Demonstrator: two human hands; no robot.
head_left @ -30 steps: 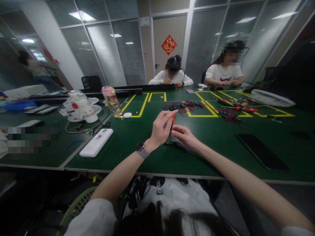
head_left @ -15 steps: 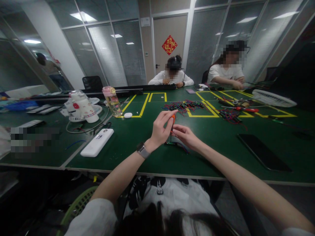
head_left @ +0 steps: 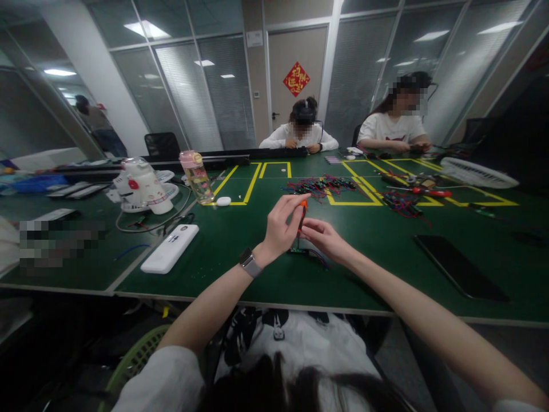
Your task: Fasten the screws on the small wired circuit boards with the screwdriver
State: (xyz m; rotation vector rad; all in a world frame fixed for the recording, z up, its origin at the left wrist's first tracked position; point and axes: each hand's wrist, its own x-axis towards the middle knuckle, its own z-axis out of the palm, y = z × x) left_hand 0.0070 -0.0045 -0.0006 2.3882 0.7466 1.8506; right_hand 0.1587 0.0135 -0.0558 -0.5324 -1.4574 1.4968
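Both hands are at an upright screwdriver (head_left: 304, 210) with an orange and black handle. My left hand (head_left: 283, 222) wraps round the upper handle, a watch on its wrist. Lower down, the fingertips of my right hand (head_left: 322, 234) pinch the screwdriver near the base of its handle. The thin shaft points down to a small green circuit board (head_left: 295, 250) on the table, with dark red and blue wires trailing to the right. Whether the tip sits in a screw is too small to tell.
Beyond my hands lies a heap of wired boards (head_left: 319, 186), with a smaller pile (head_left: 401, 203) to its right by a red-handled screwdriver (head_left: 437, 193). A phone (head_left: 461, 266), a white power bank (head_left: 170, 249) and a bottle (head_left: 197, 178) also lie about. Two people sit opposite.
My hands and the screwdriver stay almost in place. The person at the far right has drawn their hands together, and a person in the left background has shifted right.
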